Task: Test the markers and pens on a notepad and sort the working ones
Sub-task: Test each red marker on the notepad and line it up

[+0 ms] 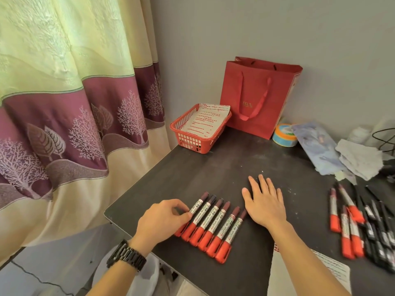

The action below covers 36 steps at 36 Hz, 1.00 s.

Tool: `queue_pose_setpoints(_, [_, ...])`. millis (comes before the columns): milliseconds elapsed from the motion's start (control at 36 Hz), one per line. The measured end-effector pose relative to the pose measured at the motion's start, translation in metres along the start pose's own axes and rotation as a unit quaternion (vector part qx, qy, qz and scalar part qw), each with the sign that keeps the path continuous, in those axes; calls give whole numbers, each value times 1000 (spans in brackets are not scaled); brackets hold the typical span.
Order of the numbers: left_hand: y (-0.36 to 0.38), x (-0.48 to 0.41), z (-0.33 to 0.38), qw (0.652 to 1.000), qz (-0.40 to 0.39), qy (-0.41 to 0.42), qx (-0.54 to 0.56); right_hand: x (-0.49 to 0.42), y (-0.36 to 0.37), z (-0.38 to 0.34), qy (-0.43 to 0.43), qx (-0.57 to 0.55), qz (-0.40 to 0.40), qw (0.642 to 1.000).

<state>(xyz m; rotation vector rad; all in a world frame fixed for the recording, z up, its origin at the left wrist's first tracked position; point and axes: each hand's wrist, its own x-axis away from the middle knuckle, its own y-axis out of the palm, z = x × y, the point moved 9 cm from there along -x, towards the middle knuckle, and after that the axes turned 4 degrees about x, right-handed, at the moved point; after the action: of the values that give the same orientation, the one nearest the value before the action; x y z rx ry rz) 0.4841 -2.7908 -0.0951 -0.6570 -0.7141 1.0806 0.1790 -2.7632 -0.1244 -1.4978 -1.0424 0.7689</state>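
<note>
On the bench (213, 163), six red-capped markers (215, 223) lie side by side in a row, the left hand (162, 218) curling its fingers onto the leftmost marker (197, 205), the right hand (265, 201) flat with fingers released just beside the row's right end.

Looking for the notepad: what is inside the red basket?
A white sheet with red marks lies in the basket; anything beneath it is hidden.
</note>
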Motion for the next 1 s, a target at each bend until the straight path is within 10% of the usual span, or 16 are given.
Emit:
queue_pose_setpoints(500, [1, 6, 9, 998, 49, 35, -32, 6, -13, 2, -18, -148, -55, 987])
queue_pose_setpoints(667, [20, -5, 68, 987, 43, 142, -66, 87, -66, 57, 7, -306, 75, 949])
queue_pose_setpoints(1000, [171, -2, 273, 903, -121, 389, -134, 253, -44, 195, 178, -78, 152, 969])
